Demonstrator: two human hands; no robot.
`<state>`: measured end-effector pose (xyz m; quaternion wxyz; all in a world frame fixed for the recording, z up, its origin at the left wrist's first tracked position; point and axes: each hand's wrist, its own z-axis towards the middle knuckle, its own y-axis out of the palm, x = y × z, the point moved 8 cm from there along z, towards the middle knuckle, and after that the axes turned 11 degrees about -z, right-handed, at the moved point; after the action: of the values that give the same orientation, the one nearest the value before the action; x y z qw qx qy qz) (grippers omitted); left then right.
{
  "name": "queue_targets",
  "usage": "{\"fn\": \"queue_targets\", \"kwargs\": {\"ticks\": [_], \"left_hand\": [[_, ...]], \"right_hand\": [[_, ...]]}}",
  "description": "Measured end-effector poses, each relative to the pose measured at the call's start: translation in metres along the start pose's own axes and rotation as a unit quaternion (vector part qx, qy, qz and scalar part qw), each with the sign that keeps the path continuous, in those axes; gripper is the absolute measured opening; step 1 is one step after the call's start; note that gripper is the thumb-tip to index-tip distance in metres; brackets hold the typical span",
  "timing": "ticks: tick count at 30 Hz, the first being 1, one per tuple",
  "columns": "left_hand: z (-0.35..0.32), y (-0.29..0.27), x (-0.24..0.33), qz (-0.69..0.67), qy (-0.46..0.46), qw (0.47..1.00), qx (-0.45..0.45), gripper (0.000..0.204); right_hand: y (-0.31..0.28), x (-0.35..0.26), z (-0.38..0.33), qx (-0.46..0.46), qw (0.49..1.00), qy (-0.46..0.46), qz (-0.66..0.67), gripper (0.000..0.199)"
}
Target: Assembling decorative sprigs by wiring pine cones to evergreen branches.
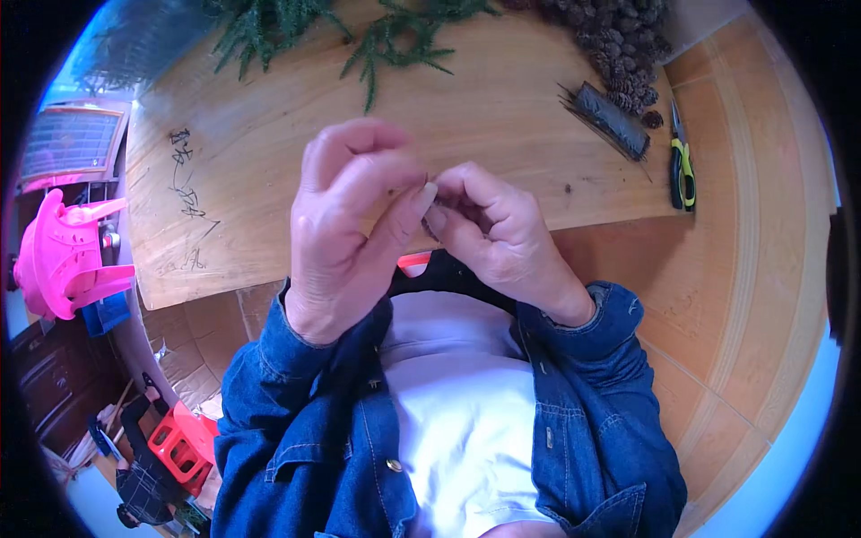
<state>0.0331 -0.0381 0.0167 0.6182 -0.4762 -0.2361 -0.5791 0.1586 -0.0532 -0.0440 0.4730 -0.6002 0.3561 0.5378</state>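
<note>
Single head-worn fisheye view looks steeply down, close over a wooden board [269, 161]

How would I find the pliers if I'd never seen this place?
Look at the big wooden board and follow it to its right edge. Just past the pile of pine cones and the dark bundle of wire, the pliers lie there. They alone have yellow-green and black handles.

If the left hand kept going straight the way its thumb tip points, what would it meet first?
The left hand has its thumb pointing right, so it would first meet the right hand, whose fingers already look to be touching it. Whatever small thing is pinched between them is hidden.
</note>
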Motion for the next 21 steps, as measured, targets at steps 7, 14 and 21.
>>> {"fn": "queue_targets", "kwargs": {"ticks": [7, 14, 21], "left_hand": [[0.031, -0.052, 0.012, 0.016, -0.010, 0.999, 0.027, 0.007], [0.126, -0.023, -0.060, 0.182, -0.012, 0.973, -0.142, 0.019], [0.151, 0.023, -0.094, 0.307, -0.034, 0.929, -0.203, 0.023]], "right_hand": [[-0.012, 0.017, -0.006, -0.002, 0.997, 0.072, 0.024, 0.013], [-0.026, 0.003, 0.005, 0.036, 0.998, 0.037, 0.042, 0.020], [-0.034, 0.008, 0.000, 0.060, 0.996, 0.051, 0.052, 0.021]]}}
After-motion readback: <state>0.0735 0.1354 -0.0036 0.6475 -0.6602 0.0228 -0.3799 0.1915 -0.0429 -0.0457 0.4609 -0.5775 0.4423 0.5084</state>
